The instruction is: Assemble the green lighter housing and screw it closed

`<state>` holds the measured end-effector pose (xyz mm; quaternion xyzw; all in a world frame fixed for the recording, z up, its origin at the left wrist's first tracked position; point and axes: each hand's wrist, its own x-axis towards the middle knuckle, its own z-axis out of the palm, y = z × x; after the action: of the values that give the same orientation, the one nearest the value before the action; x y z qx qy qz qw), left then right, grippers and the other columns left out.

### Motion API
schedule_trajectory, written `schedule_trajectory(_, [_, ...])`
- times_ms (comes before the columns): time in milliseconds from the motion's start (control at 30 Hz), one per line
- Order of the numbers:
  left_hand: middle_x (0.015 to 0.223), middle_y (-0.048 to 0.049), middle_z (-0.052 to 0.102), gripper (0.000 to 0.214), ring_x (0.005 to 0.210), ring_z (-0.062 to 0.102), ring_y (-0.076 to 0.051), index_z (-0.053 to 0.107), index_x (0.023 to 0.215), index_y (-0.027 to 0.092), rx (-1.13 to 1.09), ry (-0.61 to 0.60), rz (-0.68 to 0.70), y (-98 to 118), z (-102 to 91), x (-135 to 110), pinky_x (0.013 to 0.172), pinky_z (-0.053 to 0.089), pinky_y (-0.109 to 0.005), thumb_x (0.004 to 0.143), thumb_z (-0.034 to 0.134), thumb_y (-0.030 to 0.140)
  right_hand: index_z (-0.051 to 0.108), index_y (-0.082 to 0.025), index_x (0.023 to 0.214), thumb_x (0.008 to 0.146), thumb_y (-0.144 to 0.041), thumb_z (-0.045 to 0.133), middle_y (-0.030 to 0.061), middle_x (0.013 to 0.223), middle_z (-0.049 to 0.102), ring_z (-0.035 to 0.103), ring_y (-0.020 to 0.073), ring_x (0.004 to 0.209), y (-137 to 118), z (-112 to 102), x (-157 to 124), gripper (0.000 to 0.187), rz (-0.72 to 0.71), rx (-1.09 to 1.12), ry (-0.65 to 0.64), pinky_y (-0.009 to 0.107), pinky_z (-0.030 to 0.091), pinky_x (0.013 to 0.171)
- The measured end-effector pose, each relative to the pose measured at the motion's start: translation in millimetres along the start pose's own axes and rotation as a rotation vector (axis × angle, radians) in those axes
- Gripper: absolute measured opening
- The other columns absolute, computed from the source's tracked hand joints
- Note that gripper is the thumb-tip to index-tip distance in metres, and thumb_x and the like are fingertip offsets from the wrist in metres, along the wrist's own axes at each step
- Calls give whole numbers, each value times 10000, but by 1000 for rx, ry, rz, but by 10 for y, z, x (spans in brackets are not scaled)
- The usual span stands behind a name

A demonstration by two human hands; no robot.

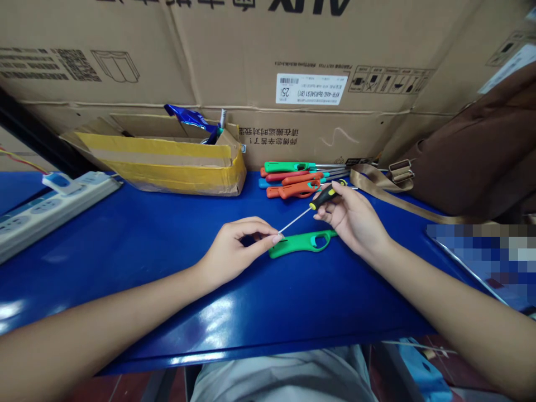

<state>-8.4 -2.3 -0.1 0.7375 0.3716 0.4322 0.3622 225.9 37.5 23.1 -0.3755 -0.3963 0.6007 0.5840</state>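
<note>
My right hand (355,220) grips the black-and-yellow handle of a small screwdriver (312,205), whose thin metal shaft slants down to the left. My left hand (234,248) pinches the shaft's tip between thumb and forefinger. Just under the tip, a green lighter-shaped tool (302,243) lies flat on the blue table (146,245), between my two hands.
A pile of green, red, orange and blue long-nosed tools (293,178) lies behind my right hand. An open, yellow-taped cardboard box (167,162) stands at back left, a white power strip (46,204) at far left. Large cartons form the back wall; a brown bag (473,162) with strap sits right.
</note>
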Motion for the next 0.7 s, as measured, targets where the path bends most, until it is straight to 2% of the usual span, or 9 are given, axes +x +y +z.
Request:
schedule_trajectory(233, [870,-50,768,91,791,707,-149,787,858,169,29,-33,52,32,-7,-11,725,556,-246,901,737,232,619,-206,861,768,-442,792,-24,710,651,595,104,505,-117,17,-44,307,-157,-98,-48,233,558,451])
schedule_trajectory(700, [874,-50,778,74,794,717,-153,793,865,177,84,-64,99,45,-1,-11,734,574,-247,890,747,229,617,-236,898,786,-493,789,-14,760,654,614,127,510,-181,70,-143,329,-260,-176,-125,275,545,439])
